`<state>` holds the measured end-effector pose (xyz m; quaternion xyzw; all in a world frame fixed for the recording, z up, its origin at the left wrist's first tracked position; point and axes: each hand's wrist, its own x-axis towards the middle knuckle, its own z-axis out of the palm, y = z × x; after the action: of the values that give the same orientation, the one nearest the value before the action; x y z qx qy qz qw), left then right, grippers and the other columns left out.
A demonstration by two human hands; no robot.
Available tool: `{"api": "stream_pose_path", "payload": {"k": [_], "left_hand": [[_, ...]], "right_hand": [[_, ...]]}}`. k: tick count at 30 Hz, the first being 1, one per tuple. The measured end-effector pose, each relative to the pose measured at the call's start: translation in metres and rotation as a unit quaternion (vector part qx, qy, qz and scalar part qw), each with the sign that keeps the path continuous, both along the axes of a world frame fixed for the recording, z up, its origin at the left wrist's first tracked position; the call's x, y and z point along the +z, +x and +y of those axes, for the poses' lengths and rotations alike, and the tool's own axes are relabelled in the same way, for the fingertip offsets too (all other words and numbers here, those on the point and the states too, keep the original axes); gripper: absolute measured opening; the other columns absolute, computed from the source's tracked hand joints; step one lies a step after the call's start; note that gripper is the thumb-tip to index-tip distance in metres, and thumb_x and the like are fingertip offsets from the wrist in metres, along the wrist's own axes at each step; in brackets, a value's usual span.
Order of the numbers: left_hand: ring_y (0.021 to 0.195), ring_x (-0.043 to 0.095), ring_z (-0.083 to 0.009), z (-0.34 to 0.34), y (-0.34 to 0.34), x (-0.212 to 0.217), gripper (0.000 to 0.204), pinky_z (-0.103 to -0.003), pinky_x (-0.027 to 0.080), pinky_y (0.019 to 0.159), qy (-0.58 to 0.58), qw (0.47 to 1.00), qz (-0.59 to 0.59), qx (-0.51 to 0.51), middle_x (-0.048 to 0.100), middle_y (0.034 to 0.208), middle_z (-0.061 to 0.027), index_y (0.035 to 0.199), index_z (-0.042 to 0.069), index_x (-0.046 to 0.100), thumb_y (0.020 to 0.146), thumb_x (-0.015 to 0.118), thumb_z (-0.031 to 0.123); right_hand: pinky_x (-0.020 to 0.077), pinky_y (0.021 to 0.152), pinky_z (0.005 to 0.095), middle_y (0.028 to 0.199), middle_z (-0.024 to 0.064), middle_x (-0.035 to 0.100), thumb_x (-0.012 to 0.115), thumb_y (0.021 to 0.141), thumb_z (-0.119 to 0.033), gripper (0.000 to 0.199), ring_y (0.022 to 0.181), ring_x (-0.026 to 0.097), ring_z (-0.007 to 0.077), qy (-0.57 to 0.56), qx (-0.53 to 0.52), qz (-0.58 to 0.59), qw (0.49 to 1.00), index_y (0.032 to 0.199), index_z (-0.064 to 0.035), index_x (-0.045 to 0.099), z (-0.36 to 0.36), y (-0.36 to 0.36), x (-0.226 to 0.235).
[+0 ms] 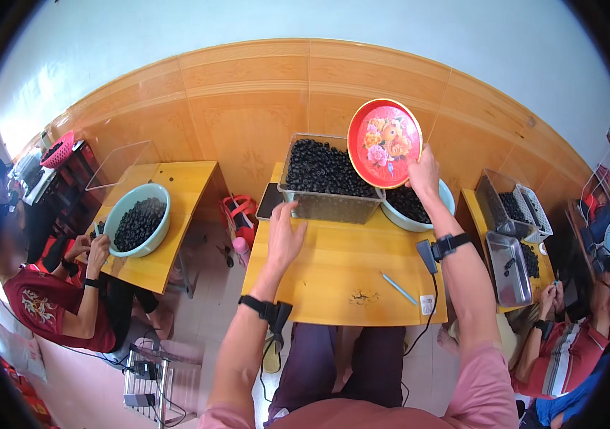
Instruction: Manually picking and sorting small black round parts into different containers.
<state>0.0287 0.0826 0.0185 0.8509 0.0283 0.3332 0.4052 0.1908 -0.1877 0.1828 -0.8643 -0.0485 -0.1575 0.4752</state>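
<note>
My right hand (424, 171) grips the edge of a round red tray (398, 121) with a gold rim and a flower pattern. The tray is raised and tilted, over the right end of a clear plastic bin (326, 206) full of small black round pieces (323, 163). Behind my right hand, a light-blue basin (408, 223) holds more black pieces, partly hidden by the tray and hand. My left hand (287, 236) is open at the bin's front left corner, its fingers apart. Whether the fingertips touch the bin, I cannot tell.
My yellow table (312, 275) bears a light-blue pen-like stick (399, 289) near its front edge. A dark box (270, 201) stands left of the bin. Co-workers sit at both sides: one by a basin (164, 214), one by a metal tray (508, 268). Cables hang from my wrist straps.
</note>
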Motion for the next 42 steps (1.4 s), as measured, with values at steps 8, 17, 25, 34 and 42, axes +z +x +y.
{"api": "stream_pose_path", "payload": {"k": [8,17,25,34,42], "left_hand": [[0.131,0.050,-0.0448,0.023,0.081,0.028,0.057,-0.048,0.043,0.110,0.151,0.988,0.017,0.006,0.052,0.139,-0.0297,0.138,-0.002,0.051,0.091,0.069,0.025],[0.129,0.051,-0.0507,0.037,0.159,0.033,0.074,-0.054,0.048,0.105,0.134,0.935,0.327,0.037,0.052,0.134,-0.0344,0.137,-0.003,0.044,0.087,0.078,0.040],[0.139,0.041,-0.0530,0.012,0.209,0.019,0.095,-0.053,0.040,0.113,0.155,0.889,0.431,0.013,0.031,0.151,-0.0423,0.147,-0.001,0.036,0.082,0.080,0.052],[0.140,0.036,-0.0572,-0.032,0.240,0.021,0.105,-0.055,0.036,0.115,-0.006,0.901,0.433,0.028,0.015,0.160,-0.0407,0.160,0.007,0.022,0.085,0.071,0.061],[0.141,0.042,-0.0440,-0.051,0.247,0.027,0.081,-0.058,0.035,0.114,0.062,0.941,0.304,-0.136,0.046,0.150,-0.0269,0.149,0.008,0.048,0.092,0.057,0.065]], "right_hand": [[0.0567,0.078,0.0581,0.091,0.0326,0.070,0.059,0.090,-0.008,0.031,0.086,0.070,0.0507,-0.305,-0.015,-0.163,0.938,0.116,0.0022,0.048,0.053,0.073,-0.050],[0.0611,0.063,0.0483,0.097,0.0323,0.071,0.066,0.090,-0.011,0.033,0.075,0.074,0.0441,-0.119,0.000,0.091,0.989,0.115,0.0050,0.052,0.080,0.068,-0.064],[0.0619,0.054,0.0390,0.098,0.0247,0.074,0.058,0.088,-0.006,0.029,0.069,0.076,0.0336,-0.043,0.040,0.174,0.983,0.113,0.0078,0.065,0.048,0.092,-0.074],[0.0617,0.054,0.0354,0.096,0.0184,0.075,0.059,0.089,-0.007,0.025,0.073,0.075,0.0279,0.057,0.072,0.217,0.972,0.105,0.0060,0.072,0.051,0.085,-0.087],[0.0649,0.057,0.0347,0.106,0.0194,0.074,0.051,0.093,-0.004,0.031,0.076,0.077,0.0297,0.188,0.094,0.277,0.938,0.117,0.0071,0.067,0.056,0.086,-0.106]]}}
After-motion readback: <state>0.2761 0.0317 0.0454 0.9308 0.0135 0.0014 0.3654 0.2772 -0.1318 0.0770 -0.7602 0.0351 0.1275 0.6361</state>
